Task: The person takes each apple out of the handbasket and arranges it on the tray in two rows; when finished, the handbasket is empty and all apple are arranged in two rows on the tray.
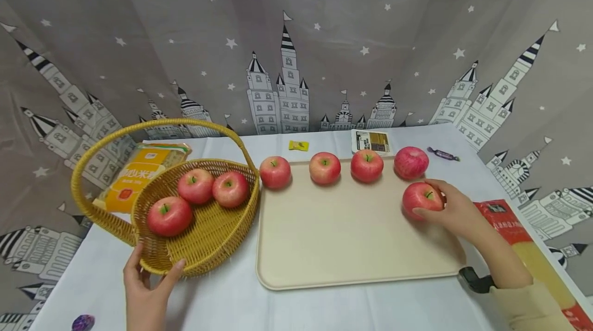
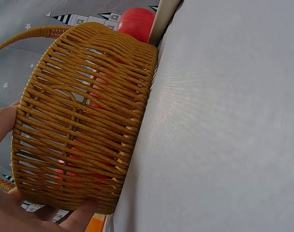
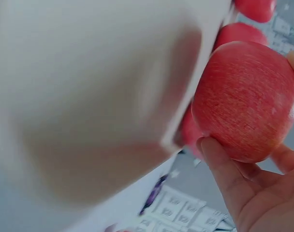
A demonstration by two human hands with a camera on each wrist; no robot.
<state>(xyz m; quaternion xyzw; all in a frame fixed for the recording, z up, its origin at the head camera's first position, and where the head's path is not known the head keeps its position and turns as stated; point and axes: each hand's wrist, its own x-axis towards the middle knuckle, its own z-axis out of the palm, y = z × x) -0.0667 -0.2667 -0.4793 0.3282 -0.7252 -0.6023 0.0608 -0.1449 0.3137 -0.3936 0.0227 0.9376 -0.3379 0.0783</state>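
Observation:
My right hand (image 1: 456,210) grips a red apple (image 1: 422,200) with thumb and fingers around its sides. In the right wrist view, this apple (image 3: 246,101) hangs above the beige tray (image 1: 343,248), casting a shadow there. My left hand (image 1: 150,282) holds the near end of a yellow-brown wicker basket (image 1: 217,248), thumb and fingers spread at its rim. Seen from the left wrist, the fingers (image 2: 81,217) touch the woven side. Three apples lie in the basket, one of them (image 1: 169,216) at its left. Several more apples (image 1: 325,168) line the tray's far edge.
Behind the basket lies an orange food packet (image 1: 136,176). A yellow sachet (image 1: 298,145), a white packet (image 1: 370,141) and a purple-wrapped candy (image 1: 443,154) are at the back. A red packet (image 1: 514,233) lies to the right, another purple candy (image 1: 83,322) at front left.

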